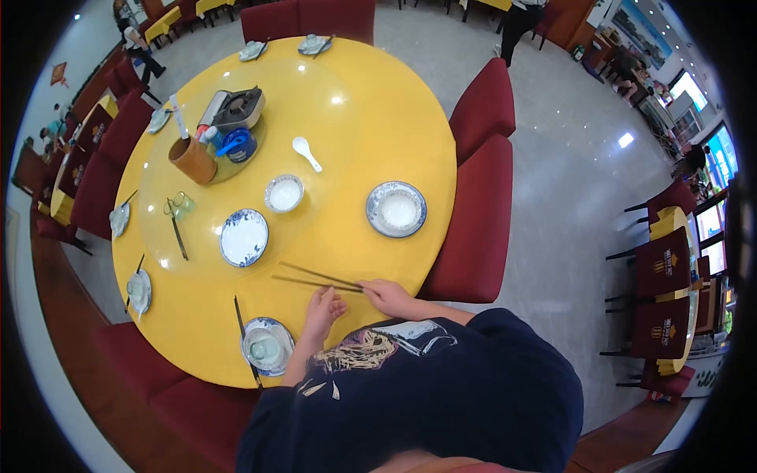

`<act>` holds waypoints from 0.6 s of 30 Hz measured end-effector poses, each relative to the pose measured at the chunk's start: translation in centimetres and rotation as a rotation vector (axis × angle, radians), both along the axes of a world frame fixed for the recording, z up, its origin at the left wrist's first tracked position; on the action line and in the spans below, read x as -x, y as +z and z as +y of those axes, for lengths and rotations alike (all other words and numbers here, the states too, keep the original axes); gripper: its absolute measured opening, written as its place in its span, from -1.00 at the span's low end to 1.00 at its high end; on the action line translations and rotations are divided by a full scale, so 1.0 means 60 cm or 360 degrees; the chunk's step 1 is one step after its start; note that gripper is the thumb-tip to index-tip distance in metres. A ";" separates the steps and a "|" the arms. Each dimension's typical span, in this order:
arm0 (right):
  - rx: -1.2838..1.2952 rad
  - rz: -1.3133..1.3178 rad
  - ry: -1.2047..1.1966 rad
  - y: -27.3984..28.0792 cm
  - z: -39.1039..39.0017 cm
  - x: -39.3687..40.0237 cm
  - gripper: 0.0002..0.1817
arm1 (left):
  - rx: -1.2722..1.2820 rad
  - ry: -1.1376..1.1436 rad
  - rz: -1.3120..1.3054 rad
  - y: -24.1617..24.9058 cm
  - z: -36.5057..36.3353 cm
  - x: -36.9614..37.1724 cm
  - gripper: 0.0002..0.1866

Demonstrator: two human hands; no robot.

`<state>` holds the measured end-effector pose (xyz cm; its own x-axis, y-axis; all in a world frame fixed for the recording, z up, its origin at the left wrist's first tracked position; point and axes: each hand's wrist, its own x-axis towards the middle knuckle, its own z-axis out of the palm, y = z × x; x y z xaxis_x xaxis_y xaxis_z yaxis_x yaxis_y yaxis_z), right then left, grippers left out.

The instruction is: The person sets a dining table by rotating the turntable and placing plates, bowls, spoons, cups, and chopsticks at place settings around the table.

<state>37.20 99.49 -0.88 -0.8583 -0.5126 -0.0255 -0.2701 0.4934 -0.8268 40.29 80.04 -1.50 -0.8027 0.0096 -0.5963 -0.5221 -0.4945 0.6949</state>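
Observation:
My right hand (386, 298) is closed round one end of a pair of dark chopsticks (315, 277), which point left over the yellow tabletop with their far ends slightly apart. Just below them is my left hand (322, 311), its fingers loosely bent and parted, fingertips right at the lower chopstick. Beyond the hands lie a blue-patterned plate (244, 238) and a small bowl (284, 193). Left of my left hand, another plate carries a bowl and a glass (264, 348), with dark chopsticks (243, 327) alongside.
On the round table (378, 102) are a white spoon (307, 154), a bowl on a plate (397, 210), a brown holder (192, 160), a portable stove (236, 108), green glasses (182, 205) and several place settings. Red chairs (473, 221) surround it. A person (519, 27) stands beyond.

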 end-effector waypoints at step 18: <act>-0.0388 0.0624 -0.0819 -0.090 0.080 0.102 -0.70 | 0.0473 -0.0285 0.0208 -0.121 -0.025 -0.037 -0.78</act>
<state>31.06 104.26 -6.26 -0.9602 -0.0565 0.2737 -0.2080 0.7984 -0.5650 42.49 78.55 -8.73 -0.8736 -0.0015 -0.4866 -0.4793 -0.1698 0.8611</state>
